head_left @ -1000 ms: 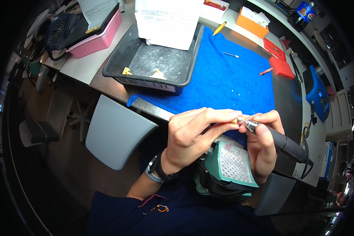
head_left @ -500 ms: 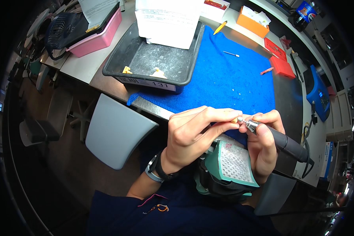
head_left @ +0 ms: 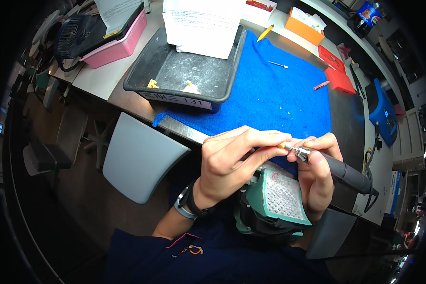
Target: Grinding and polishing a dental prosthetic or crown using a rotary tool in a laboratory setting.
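Between the thumb and fingers of my left hand (head_left: 234,154) is a small yellowish piece (head_left: 282,145), mostly covered by the fingertips. My right hand (head_left: 317,173) grips a black rotary handpiece (head_left: 343,173) with a metal nose and a cable at its rear. Its small pale bit (head_left: 289,146) is at the yellowish piece; whether they touch, I cannot tell. Both hands meet just in front of the blue towel (head_left: 284,90). Under them sits a teal-framed device (head_left: 284,194) with a white perforated panel and a black strap.
A black bin (head_left: 184,97) holding papers and small yellow pieces stands left of the towel. On the towel lie a thin tool (head_left: 278,65) and a red stick (head_left: 321,85). Red boxes (head_left: 340,80) and a blue control unit (head_left: 383,113) are at right. A grey chair (head_left: 142,158) stands left.
Almost nothing differs. The bit and the yellowish piece have shifted very slightly against each other; both hands keep their grip.
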Demonstrator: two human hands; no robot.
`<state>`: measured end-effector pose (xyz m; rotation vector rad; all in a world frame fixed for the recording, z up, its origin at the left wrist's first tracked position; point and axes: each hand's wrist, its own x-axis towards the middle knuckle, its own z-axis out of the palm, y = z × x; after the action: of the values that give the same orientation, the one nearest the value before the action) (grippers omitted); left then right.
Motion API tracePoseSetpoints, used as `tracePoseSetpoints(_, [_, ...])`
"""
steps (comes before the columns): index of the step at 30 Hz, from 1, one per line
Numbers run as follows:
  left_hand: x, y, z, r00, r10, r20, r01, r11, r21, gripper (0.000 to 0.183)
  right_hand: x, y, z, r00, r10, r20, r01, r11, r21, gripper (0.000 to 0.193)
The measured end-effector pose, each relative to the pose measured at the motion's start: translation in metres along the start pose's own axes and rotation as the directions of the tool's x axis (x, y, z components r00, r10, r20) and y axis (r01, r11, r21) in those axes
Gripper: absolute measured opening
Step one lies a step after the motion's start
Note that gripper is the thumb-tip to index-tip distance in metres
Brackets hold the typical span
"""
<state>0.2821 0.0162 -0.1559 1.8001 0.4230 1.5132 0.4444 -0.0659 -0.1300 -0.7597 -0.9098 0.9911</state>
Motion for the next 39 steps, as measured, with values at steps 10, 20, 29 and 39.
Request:
tracePoseSetpoints(10, [-0.0005, -0.0006, 0.0006, 1.0, -0.01, 0.009, 0.01, 0.999, -0.034, 0.025, -0.0008, -0.001, 0.0002, 1.0, 0.002, -0.016, -0.002, 1.0, 0.029, 0.014])
tracePoseSetpoints(20, [-0.0008, -0.0026, -0.0008, 1.0, 0.013, 0.015, -0.013, 1.0, -0.012, 0.026, -0.0008, -0.0012, 0.0012, 1.0, 0.007, -0.008, -0.007, 1.0, 0.007, 0.015])
tracePoseSetpoints(29, [0.0002, -0.0008, -0.0014, 1.0, 0.011, 0.011, -0.011, 1.0, -0.006, 0.026, -0.0007, 0.0003, 0.0008, 1.0, 0.007, 0.0, -0.007, 0.999, 0.036, 0.014])
tracePoseSetpoints(39, [0.0015, -0.0001, -0.0006, 0.999, 0.02, 0.027, -0.02, 1.0, -0.023, 0.027, 0.001, -0.0032, -0.0001, 1.0, 0.021, -0.019, -0.02, 0.996, 0.093, 0.014])
